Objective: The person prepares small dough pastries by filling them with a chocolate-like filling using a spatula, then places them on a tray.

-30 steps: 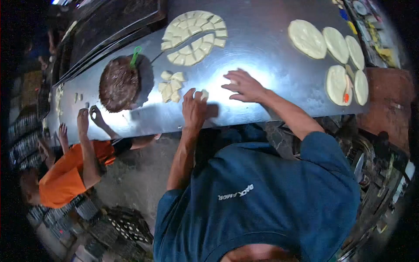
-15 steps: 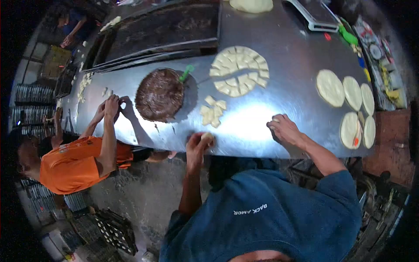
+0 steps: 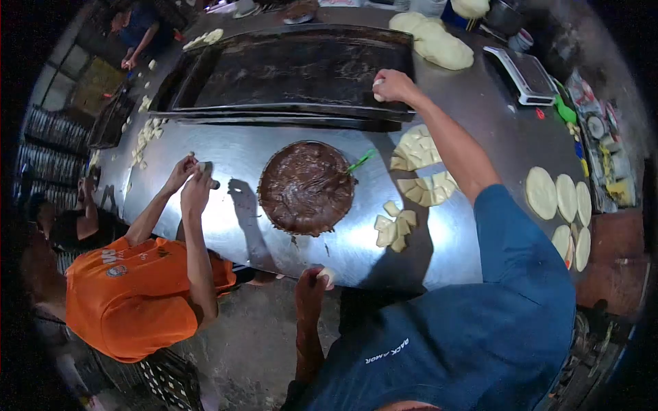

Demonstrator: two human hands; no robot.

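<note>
At the table's front edge, my left hand (image 3: 313, 286) is closed around a pale piece of dough (image 3: 327, 277). My right hand (image 3: 395, 87) reaches far forward over the right end of a dark baking tray (image 3: 295, 75), fingers closed on a small dough ball (image 3: 378, 90). Between my hands stands a round pan of brown filling (image 3: 306, 185) with a green-handled tool (image 3: 361, 161) stuck in its right side. Several cut dough pieces (image 3: 395, 229) lie right of the pan. Behind them is a dough round cut into segments (image 3: 418, 147), partly hidden by my right arm.
A co-worker in an orange shirt (image 3: 137, 294) handles a small piece at the left. Small dough pieces (image 3: 146, 137) lie beyond. Flat dough ovals (image 3: 541, 194) rest at the right edge. A scale (image 3: 522, 75) and a large dough mass (image 3: 435, 41) stand at the back right.
My right hand has moved from the table's front up and forward over the tray, carrying its dough. My left hand stays near the edge with dough. The view has shifted, showing more of the table's back.
</note>
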